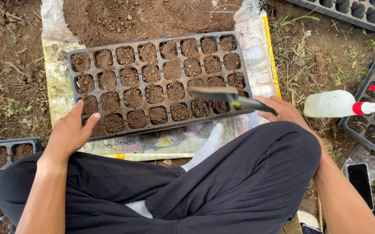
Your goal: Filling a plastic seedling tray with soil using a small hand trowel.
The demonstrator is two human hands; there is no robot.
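Left hand (72,130) lay flat on lower-left corner of black seedling tray (93,71), fingers together & stretched, thumb spread toward the cells, palm down; gripped nothing, just pinned the tray rim. Right hand (282,110) was closed round the handle of a small hand trowel (222,96), dark blade w/ a green mark at the neck; blade pointed left, hovering flat over lower-right cells of the tray, right of centre frame. Couldn't tell if blade touched the soil.

Tray sat mid-frame on a printed plastic sack (257,47) spread on the ground, loose soil heap (148,17) just beyond it at top centre. All cells looked filled w/ soil approx. to the rim, ribs showing clean between them.

Judgement re step in hand: seemed to be levelling/topping cells w/ trowel. Done well = blade kept low & near flat, drawn along the ribs so surplus drops into neighbouring cells, not off the edge; left hand keeps pressure on corner so the light tray doesn't skid on the slick sack. Avoid packing soil hard.

Pose: person sat cross-legged, dark trousers, white sock showing between knees. Left forearm ran up from lower left, wrist straight. Right forearm came up from lower right past the knee, wrist bent inward to bring trowel across the tray.

Nearby: white spray bottle (330,104) w/ red trigger lying at right, more black trays upper right (356,11) & lower left (5,149), a phone (360,182) on ground lower right.
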